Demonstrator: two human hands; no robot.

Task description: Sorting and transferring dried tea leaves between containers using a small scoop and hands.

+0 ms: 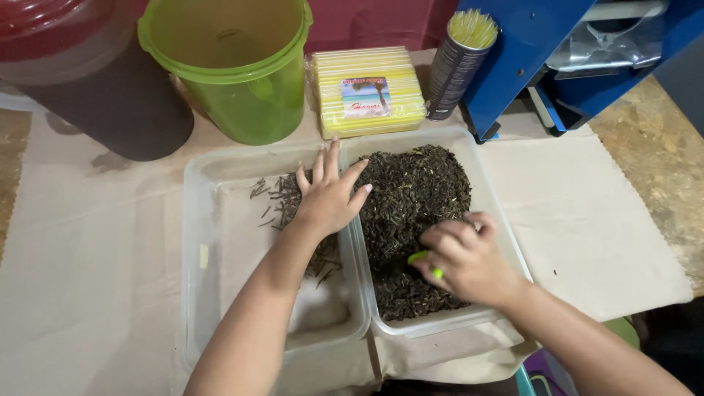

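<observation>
Reaching into the right-hand clear plastic tray [490, 192], the right hand [469, 260] sits curled on the heap of dark dried leaf bits [414, 198], fingers closed round a small lime-green object [419, 257]. The left hand [328, 198] rests flat, fingers spread, on the sparse dark sticks [282, 202] in the neighbouring left clear tray [202, 220]. The heap lies directly under the right hand, stretching away from the person.

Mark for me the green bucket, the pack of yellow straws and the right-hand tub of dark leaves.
green bucket [253, 103], head view, on its front wall.
pack of yellow straws [367, 121], head view, on the pack's lower face.
right-hand tub [513, 246], head view, on its right rim.
</observation>
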